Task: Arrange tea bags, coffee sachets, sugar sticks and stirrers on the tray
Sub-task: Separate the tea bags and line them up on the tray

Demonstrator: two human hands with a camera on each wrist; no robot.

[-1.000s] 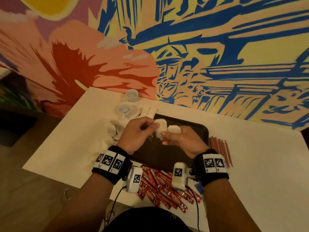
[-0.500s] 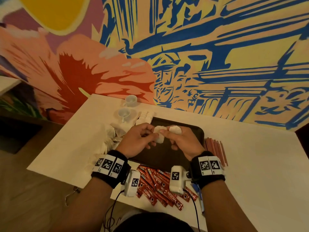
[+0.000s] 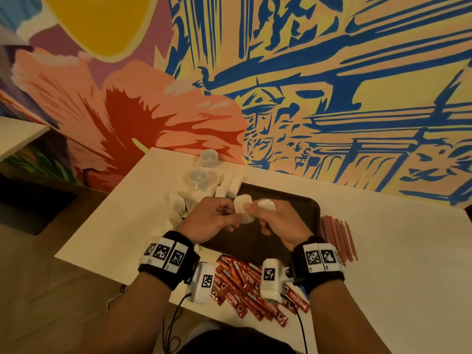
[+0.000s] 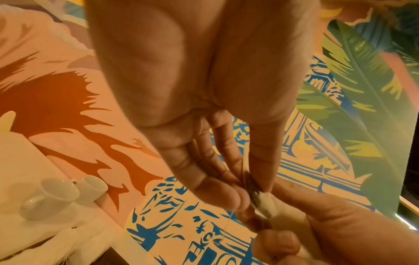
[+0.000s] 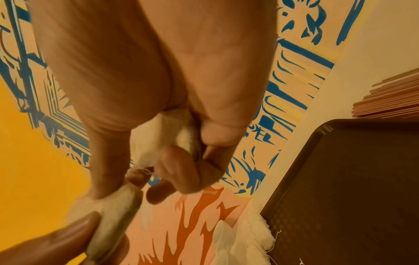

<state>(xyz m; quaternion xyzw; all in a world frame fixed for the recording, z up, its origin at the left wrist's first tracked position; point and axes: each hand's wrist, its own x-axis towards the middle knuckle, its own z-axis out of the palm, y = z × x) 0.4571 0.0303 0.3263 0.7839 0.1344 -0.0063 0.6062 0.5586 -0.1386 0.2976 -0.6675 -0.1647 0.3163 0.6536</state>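
Both hands hover over the dark brown tray [image 3: 296,208]. My left hand [image 3: 229,217] pinches the edge of a white tea bag [image 3: 241,204], seen edge-on in the left wrist view between thumb and fingers [image 4: 260,199]. My right hand [image 3: 258,213] holds another tea bag [image 3: 265,203] tucked in its curled fingers [image 5: 163,136], and its thumb also presses on the shared tea bag [image 5: 115,206]. Red coffee sachets [image 3: 245,284] lie in a heap at the table's near edge. Reddish stirrers [image 3: 337,238] lie right of the tray.
Loose tea bags [image 3: 178,204] lie left of the tray, and small white packets [image 3: 229,185] sit at its far left corner. Two white cups [image 3: 199,176] stand behind them near the painted wall. The table's left edge drops to the floor.
The two hands have drawn closer together over the tray, and the tea bag in the left hand now also meets the right hand's fingers. The head view has tilted upward.
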